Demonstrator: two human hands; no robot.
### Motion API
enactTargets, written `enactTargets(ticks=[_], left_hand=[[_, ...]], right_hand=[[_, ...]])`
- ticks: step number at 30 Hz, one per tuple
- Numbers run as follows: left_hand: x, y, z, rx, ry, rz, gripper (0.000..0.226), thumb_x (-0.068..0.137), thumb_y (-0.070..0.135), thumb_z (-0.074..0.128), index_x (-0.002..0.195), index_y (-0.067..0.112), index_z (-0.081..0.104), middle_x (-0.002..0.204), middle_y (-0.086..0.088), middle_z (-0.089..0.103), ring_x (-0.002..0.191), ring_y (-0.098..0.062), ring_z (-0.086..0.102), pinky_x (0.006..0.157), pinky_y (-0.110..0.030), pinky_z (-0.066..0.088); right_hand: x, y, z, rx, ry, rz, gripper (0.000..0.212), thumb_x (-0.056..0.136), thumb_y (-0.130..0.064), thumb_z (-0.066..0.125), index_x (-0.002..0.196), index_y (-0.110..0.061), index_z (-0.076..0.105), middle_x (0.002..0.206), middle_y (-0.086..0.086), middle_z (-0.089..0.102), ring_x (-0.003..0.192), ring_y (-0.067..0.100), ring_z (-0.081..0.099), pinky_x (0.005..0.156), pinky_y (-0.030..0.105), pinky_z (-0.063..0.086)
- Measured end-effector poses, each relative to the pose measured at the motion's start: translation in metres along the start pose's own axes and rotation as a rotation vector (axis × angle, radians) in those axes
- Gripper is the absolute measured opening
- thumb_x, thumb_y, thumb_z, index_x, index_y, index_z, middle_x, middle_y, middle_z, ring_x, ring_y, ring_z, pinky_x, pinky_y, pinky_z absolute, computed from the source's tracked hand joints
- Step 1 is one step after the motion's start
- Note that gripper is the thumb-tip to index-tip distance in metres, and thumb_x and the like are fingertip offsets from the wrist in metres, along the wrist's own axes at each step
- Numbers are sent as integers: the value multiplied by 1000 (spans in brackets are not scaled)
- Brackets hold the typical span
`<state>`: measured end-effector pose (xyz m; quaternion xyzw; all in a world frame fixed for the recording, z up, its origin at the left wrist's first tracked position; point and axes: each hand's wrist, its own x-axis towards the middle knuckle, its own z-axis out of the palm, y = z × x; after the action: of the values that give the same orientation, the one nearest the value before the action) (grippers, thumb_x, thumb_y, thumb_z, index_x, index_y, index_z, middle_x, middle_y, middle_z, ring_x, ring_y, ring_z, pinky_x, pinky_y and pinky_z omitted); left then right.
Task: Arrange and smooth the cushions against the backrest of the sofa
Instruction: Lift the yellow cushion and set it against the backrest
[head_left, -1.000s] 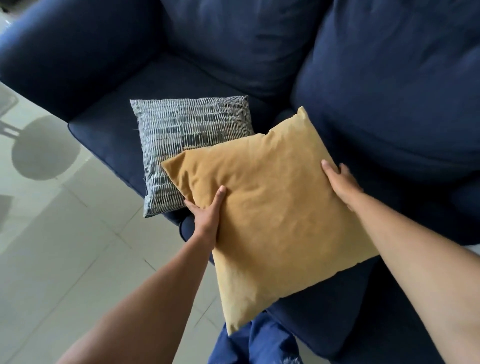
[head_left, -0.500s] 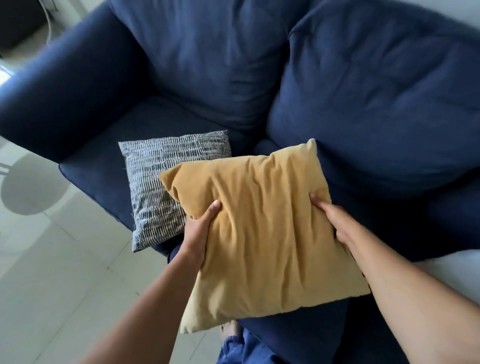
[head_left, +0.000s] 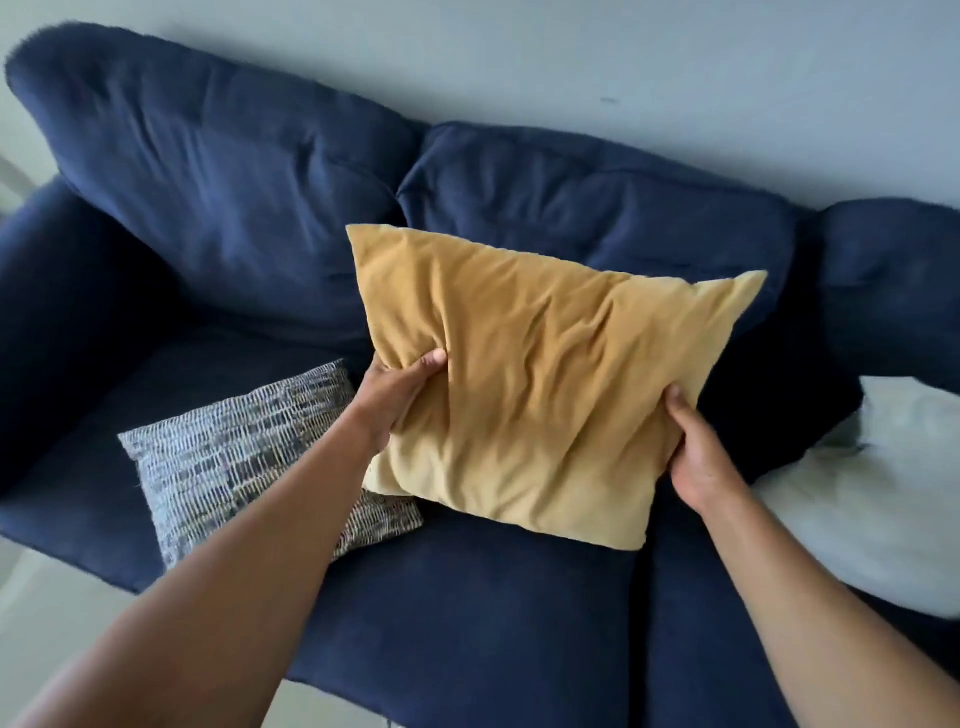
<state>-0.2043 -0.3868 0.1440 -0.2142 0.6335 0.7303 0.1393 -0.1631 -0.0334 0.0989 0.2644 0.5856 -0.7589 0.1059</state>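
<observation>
I hold a mustard-yellow cushion (head_left: 545, 374) up over the seat of a navy blue sofa (head_left: 467, 613), in front of the middle back cushion (head_left: 597, 208). My left hand (head_left: 395, 400) grips its left edge, thumb pressed into the fabric. My right hand (head_left: 696, 457) grips its right edge. The cushion's cover is creased between the hands. A grey-and-white woven cushion (head_left: 249, 457) lies flat on the left seat, partly under my left forearm and the yellow cushion's lower corner.
The left back cushion (head_left: 218, 176) and the left armrest (head_left: 67, 322) frame the left seat. A white cushion (head_left: 893, 483) lies on the right seat. A pale wall (head_left: 571, 62) runs behind the sofa. Light floor (head_left: 47, 639) shows at lower left.
The yellow cushion has been lifted from the seat's front edge and carried up and back toward the backrest. My view has tilted up, and the wall and the white cushion have come into sight.
</observation>
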Motion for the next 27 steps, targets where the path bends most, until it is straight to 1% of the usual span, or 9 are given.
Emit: enactTargets(ticks=[4, 6, 8, 11, 13, 16, 18, 21, 27], left_hand=[[33, 7, 23, -6, -13, -42, 101, 49, 58, 91, 137, 22, 54, 128, -4, 69, 119, -24, 64, 102, -43, 51], [43, 6, 29, 14, -31, -67, 87, 53, 65, 89, 127, 31, 57, 124, 5, 68, 118, -19, 63, 92, -36, 53], [52, 5, 33, 32, -9, -92, 86, 55, 69, 82, 129, 36, 53, 123, 13, 65, 112, -13, 61, 92, -34, 49], [65, 8, 36, 51, 51, -100, 73, 64, 71, 79, 124, 38, 55, 115, 17, 64, 101, -7, 59, 88, -35, 46], [74, 11, 37, 64, 138, -64, 48, 75, 64, 74, 112, 35, 63, 109, 14, 67, 97, -8, 61, 81, -32, 48], [86, 14, 37, 58, 341, 44, 12, 92, 37, 66, 98, 27, 70, 88, 11, 68, 86, -12, 59, 78, -29, 49], [89, 16, 37, 54, 394, 58, 8, 95, 29, 64, 94, 25, 70, 86, 8, 66, 87, -15, 56, 84, -32, 50], [89, 17, 37, 30, 411, 45, 9, 96, 30, 64, 89, 26, 70, 91, 6, 68, 88, -15, 59, 90, -34, 52], [91, 21, 36, 44, 427, 101, 7, 95, 29, 65, 92, 26, 71, 96, 4, 71, 90, -15, 61, 91, -35, 54]], right_hand=[[-1, -1, -23, -37, 39, 23, 64, 70, -73, 71, 124, -39, 64, 127, -11, 69, 122, 15, 60, 96, 41, 45], [-2, 1, -29, -61, 86, 67, 73, 63, -81, 69, 124, -41, 61, 129, -13, 66, 125, 15, 55, 103, 45, 37], [-2, -2, -28, -98, 120, 61, 76, 57, -86, 66, 121, -46, 58, 131, -17, 62, 125, 14, 51, 106, 48, 29], [3, -15, -21, -156, 181, -27, 87, 53, -86, 68, 129, -45, 52, 124, -25, 60, 116, 6, 53, 95, 37, 36], [9, -28, -14, -188, 200, -101, 77, 65, -77, 70, 133, -45, 51, 118, -28, 61, 106, -4, 55, 78, 24, 40], [21, -38, -8, -130, 316, -154, 42, 82, -49, 75, 120, -35, 63, 112, -15, 68, 100, 2, 63, 72, 21, 47], [26, -44, -3, -103, 418, -168, 20, 87, -33, 74, 105, -31, 65, 103, -9, 70, 92, 6, 64, 68, 22, 48], [32, -51, -3, -140, 527, -228, 5, 92, -20, 68, 96, -22, 66, 92, -6, 68, 84, 11, 63, 65, 21, 46], [32, -45, 0, -164, 731, -335, 4, 97, -20, 58, 94, -20, 62, 92, -1, 66, 81, 13, 61, 70, 25, 44]])
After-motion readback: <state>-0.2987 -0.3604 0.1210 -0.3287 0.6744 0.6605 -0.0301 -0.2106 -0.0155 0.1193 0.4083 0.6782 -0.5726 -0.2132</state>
